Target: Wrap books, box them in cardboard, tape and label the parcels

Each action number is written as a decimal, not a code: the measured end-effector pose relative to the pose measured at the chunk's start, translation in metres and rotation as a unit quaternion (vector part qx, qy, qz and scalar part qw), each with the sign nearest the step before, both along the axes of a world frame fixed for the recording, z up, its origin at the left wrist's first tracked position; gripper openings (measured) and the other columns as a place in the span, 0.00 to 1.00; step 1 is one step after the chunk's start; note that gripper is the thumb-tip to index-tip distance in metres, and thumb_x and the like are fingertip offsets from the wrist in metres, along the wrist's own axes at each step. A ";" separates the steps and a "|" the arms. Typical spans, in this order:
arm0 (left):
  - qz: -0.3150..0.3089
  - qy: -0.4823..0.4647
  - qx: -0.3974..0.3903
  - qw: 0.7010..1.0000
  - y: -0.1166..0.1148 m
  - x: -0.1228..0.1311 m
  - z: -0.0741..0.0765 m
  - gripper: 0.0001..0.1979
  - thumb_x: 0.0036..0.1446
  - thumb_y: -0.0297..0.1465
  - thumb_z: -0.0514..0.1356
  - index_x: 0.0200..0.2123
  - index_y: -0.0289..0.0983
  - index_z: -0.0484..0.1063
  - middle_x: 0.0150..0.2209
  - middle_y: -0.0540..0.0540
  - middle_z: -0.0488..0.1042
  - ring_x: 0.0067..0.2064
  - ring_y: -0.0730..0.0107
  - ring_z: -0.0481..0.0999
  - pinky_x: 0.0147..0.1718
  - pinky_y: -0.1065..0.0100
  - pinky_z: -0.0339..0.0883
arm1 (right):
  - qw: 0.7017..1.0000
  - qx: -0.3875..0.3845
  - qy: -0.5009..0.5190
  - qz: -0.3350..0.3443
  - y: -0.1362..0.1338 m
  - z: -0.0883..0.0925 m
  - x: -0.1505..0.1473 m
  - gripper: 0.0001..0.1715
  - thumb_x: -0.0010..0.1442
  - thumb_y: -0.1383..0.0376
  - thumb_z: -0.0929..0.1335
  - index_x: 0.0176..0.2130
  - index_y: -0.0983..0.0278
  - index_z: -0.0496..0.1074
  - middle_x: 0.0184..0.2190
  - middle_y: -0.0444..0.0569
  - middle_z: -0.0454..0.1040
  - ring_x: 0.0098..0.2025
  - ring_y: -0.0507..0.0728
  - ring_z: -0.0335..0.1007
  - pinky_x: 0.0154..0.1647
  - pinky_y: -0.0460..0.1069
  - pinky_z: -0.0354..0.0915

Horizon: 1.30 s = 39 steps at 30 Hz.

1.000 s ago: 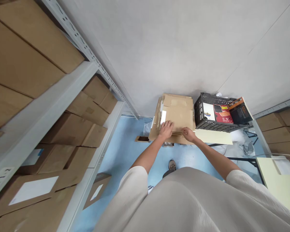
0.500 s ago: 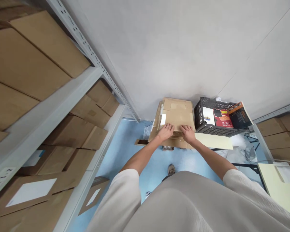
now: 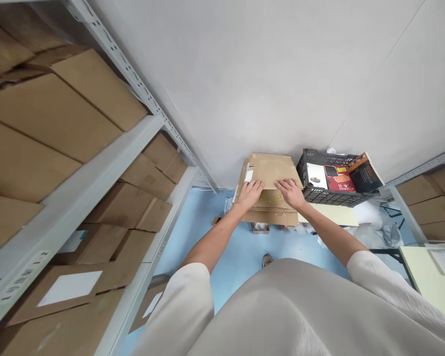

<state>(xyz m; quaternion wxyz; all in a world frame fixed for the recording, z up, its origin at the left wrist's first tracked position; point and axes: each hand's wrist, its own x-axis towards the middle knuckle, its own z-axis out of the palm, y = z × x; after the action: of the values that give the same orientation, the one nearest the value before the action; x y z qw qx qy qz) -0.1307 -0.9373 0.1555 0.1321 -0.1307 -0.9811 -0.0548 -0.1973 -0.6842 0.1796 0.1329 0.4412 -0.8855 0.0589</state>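
A flattened cardboard box [image 3: 271,167] lies on top of a stack of folded cardboard [image 3: 269,216] against the wall. My left hand [image 3: 249,193] grips its front edge near the left corner, fingers over the top and thumb out of sight. My right hand [image 3: 291,192] grips the same edge near the right corner. Between the hands the edge is raised off the stack, and shiny, yellowish tape shows underneath. A white label [image 3: 248,175] sits at the left side of the cardboard.
Right of the stack stands a black plastic crate [image 3: 333,198] holding several books [image 3: 340,179]. A grey metal shelf [image 3: 141,143] loaded with cardboard boxes [image 3: 92,109] runs along the left. Another shelf with boxes [image 3: 435,198] and a pale table [image 3: 428,282] are at right.
The front edge of the top cardboard has come up off the stack, uncovering the taped surface below. Both hands have risen slightly with it. The camera view has shifted a little.
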 end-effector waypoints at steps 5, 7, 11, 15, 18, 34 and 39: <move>-0.022 0.052 0.028 0.998 0.006 -0.010 0.035 0.29 0.71 0.24 0.49 0.71 0.40 0.70 0.68 0.34 0.75 0.64 0.49 0.75 0.63 0.46 0.65 | 0.998 -0.040 0.032 -0.027 0.012 0.029 -0.001 0.31 0.77 0.67 0.60 0.73 0.59 0.69 0.68 0.54 0.76 0.65 0.66 0.63 0.68 0.61 0.53; -0.040 0.063 0.035 0.997 0.015 -0.013 0.047 0.29 0.71 0.24 0.49 0.72 0.40 0.69 0.69 0.35 0.74 0.66 0.49 0.74 0.65 0.45 0.63 | 0.998 -0.046 0.028 -0.038 0.023 0.040 0.002 0.32 0.77 0.67 0.60 0.74 0.58 0.68 0.69 0.54 0.75 0.66 0.67 0.63 0.69 0.62 0.52; -0.083 0.073 0.049 0.993 0.049 -0.020 0.066 0.30 0.72 0.23 0.47 0.73 0.41 0.68 0.71 0.36 0.72 0.70 0.51 0.71 0.68 0.44 0.60 | 0.994 -0.054 0.000 -0.094 0.060 0.061 0.013 0.33 0.77 0.65 0.61 0.76 0.55 0.65 0.71 0.53 0.72 0.68 0.69 0.62 0.71 0.65 0.51; -0.129 0.074 0.065 0.987 0.103 -0.033 0.079 0.31 0.73 0.24 0.46 0.74 0.41 0.67 0.71 0.35 0.73 0.70 0.51 0.72 0.68 0.42 0.59 | 0.986 -0.063 -0.010 -0.154 0.114 0.076 0.033 0.34 0.76 0.64 0.61 0.77 0.55 0.64 0.72 0.53 0.71 0.70 0.70 0.61 0.72 0.66 0.50; -0.179 0.084 0.072 0.978 0.154 -0.042 0.088 0.29 0.74 0.24 0.46 0.74 0.41 0.67 0.70 0.35 0.73 0.70 0.51 0.72 0.68 0.42 0.59 | 0.977 -0.071 0.003 -0.202 0.162 0.085 0.051 0.34 0.76 0.65 0.61 0.77 0.54 0.64 0.72 0.52 0.71 0.69 0.70 0.61 0.72 0.66 0.50; -0.446 0.063 0.071 0.890 0.532 0.028 0.088 0.26 0.76 0.26 0.47 0.70 0.41 0.70 0.69 0.35 0.75 0.70 0.53 0.73 0.65 0.45 0.59 | 0.872 -0.084 0.024 -0.482 0.484 0.064 0.255 0.32 0.78 0.63 0.58 0.75 0.56 0.68 0.72 0.52 0.71 0.68 0.70 0.60 0.71 0.65 0.50; -0.509 0.029 0.059 0.858 0.634 0.069 0.072 0.26 0.76 0.25 0.46 0.70 0.40 0.71 0.69 0.36 0.75 0.69 0.54 0.73 0.63 0.46 0.59 | 0.830 -0.089 -0.016 -0.550 0.559 0.049 0.321 0.33 0.77 0.64 0.60 0.76 0.54 0.66 0.72 0.52 0.70 0.68 0.70 0.61 0.70 0.65 0.51</move>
<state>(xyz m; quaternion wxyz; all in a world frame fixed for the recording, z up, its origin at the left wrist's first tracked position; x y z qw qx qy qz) -0.0614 -0.3032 0.2271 0.1214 -0.6052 -0.7685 -0.1685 0.1242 -0.1253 0.2288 0.1674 -0.1334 -0.9749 0.0617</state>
